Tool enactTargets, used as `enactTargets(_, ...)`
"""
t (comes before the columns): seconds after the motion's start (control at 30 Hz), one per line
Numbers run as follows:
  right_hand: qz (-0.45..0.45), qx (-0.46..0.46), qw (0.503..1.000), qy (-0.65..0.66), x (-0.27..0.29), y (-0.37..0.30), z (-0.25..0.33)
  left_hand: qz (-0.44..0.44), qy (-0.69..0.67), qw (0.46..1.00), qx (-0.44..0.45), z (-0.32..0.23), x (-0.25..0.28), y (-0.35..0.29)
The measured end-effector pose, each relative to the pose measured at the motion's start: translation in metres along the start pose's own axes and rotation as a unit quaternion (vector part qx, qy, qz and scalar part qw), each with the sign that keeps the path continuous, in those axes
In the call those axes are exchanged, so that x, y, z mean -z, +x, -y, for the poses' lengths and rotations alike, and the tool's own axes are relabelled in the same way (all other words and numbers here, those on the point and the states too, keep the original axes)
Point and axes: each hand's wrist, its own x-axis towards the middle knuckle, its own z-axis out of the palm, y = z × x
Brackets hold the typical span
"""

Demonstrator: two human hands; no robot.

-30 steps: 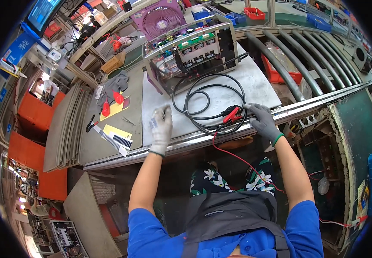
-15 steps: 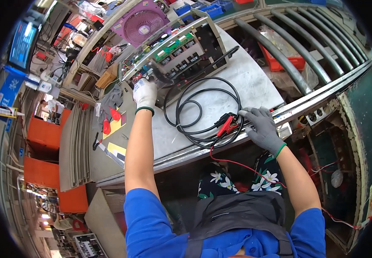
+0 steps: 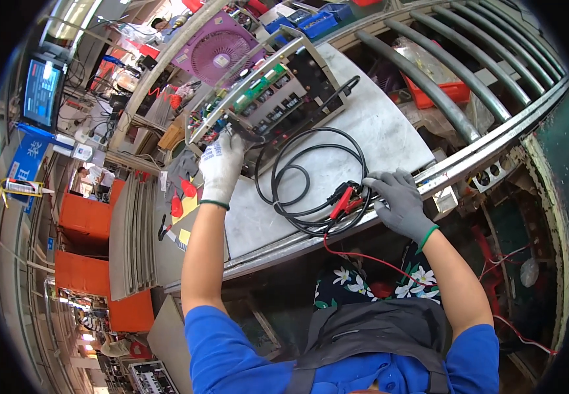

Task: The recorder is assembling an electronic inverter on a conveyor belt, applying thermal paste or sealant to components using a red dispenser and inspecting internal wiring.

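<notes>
My left hand (image 3: 221,169), in a white glove, is at the near left corner of an open metal electronics unit (image 3: 278,98) with green circuit boards. Its fingers are bent in beside wiring and a thick black lead; what they grip is hidden. A black cable (image 3: 275,180) lies coiled on the pale tabletop in front of the unit. Red clamps (image 3: 343,202) rest on the coil's right side, and a thin red wire (image 3: 370,255) hangs from them over the table edge. My right hand (image 3: 403,202), in a grey glove, lies beside the clamps, fingers apart, fingertips at the coil.
A purple fan (image 3: 221,58) stands behind the unit. To the right, a row of metal rollers (image 3: 429,85) passes over a red bin (image 3: 443,94). Grey sheets (image 3: 133,236) stand at the left, near red-handled tools (image 3: 178,205). Blue bins (image 3: 317,25) are at the back.
The view has shifted slightly, so the surroundings appear moved to the right. My left hand stays at the unit's corner, with its fingers reaching a little further in. My right hand stays by the clamps.
</notes>
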Motion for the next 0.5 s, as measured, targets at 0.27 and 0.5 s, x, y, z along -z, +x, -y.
enactTargets(0.27, 0.01, -0.002, 1.0, -0.014, -0.001, 0.0, 0.0, 0.027, -0.057, 0.998, -0.001, 0.022, -0.012, 0.002)
enactTargets(0.5, 0.012, -0.007, 1.0, -0.017, -0.002, 0.0, 0.0, 0.092, -0.087, 0.99, 0.063, 0.033, -0.067, 0.009)
